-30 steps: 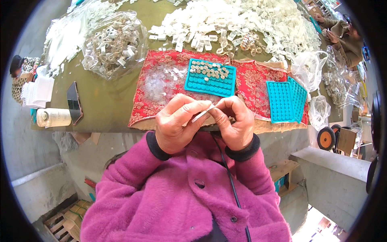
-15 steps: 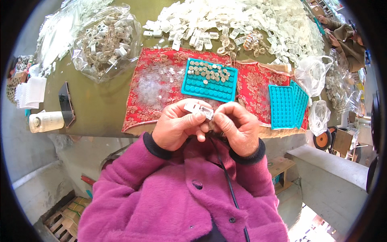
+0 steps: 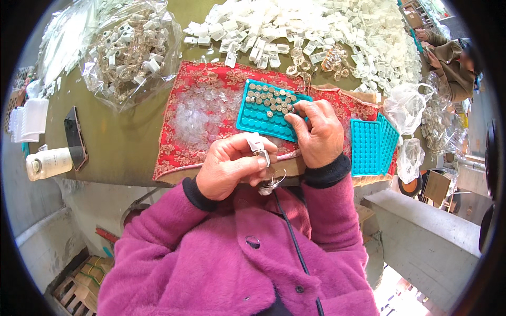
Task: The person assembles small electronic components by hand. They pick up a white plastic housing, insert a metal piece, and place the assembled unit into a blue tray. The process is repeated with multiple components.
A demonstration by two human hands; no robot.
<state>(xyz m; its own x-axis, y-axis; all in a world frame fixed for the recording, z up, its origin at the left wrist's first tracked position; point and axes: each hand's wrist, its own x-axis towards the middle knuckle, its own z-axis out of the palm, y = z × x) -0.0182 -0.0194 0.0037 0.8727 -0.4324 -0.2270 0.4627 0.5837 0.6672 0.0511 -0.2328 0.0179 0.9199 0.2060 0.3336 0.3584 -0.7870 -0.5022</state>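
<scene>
My left hand (image 3: 226, 164) pinches a small white plastic case (image 3: 257, 145) with its lid flipped up. A thin wire bundle (image 3: 269, 186) hangs below that hand. My right hand (image 3: 320, 132) is over the right side of a teal tray (image 3: 253, 122), thumb and forefinger curled together at the coin cells. Whatever is between those fingertips is too small to make out. Several silver coin cells (image 3: 271, 95) lie in the tray's far rows; the near rows show bare round pockets. Under the tray is a red patterned cloth (image 3: 211, 76).
White plastic cases (image 3: 295, 26) are heaped at the back. Clear flakes (image 3: 197, 116) lie on the cloth's left. More teal trays (image 3: 365, 147) sit right, beside clear bags (image 3: 408, 108). Left are a bag of wired parts (image 3: 129, 58), a phone (image 3: 75, 137) and a white bottle (image 3: 50, 163). Another person (image 3: 450, 66) is far right.
My right hand has left the white case and moved up and right to the coin cells in the tray. My left hand still holds the case, now tilted more upright, and the hanging wire shows.
</scene>
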